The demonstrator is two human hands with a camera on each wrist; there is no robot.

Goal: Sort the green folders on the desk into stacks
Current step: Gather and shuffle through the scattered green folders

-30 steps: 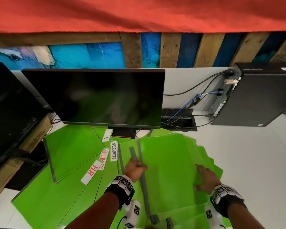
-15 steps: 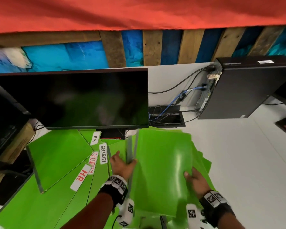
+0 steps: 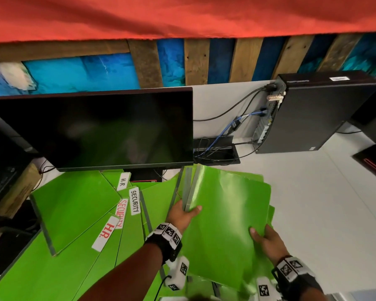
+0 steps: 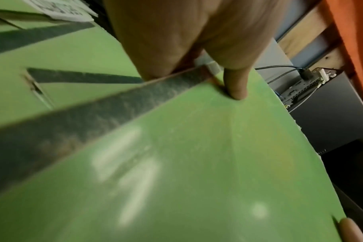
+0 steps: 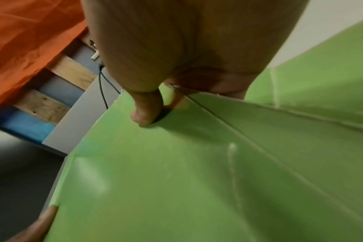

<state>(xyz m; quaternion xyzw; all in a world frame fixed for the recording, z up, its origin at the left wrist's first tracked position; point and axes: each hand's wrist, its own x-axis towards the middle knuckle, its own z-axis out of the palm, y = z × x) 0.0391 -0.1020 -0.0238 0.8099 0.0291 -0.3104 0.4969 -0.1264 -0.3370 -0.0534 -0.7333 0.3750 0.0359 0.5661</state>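
Note:
A plain green folder [image 3: 224, 224] is held up off the desk between both hands, tilted, its grey spine to the left. My left hand [image 3: 183, 215] grips the spine edge, thumb on top [image 4: 236, 85] of the folder [image 4: 176, 163]. My right hand [image 3: 264, 241] pinches the folder's right edge, thumb on top [image 5: 145, 113] of the cover [image 5: 176, 180]. More green folders [image 3: 74, 203] lie fanned over the desk to the left, with white labels reading H.R. [image 3: 105, 233] and SECURITY [image 3: 135, 200]. Other green folders [image 3: 270, 216] lie under the held one.
A black monitor [image 3: 106, 129] stands just behind the folders, its stand among them. A black computer case [image 3: 317, 114] with cables sits at the back right. A second dark screen [image 3: 0, 161] is at the far left. Bare white desk [image 3: 323, 213] lies to the right.
Both hands have lifted the top folder off the pile and tilted it up. The view has shifted to the right.

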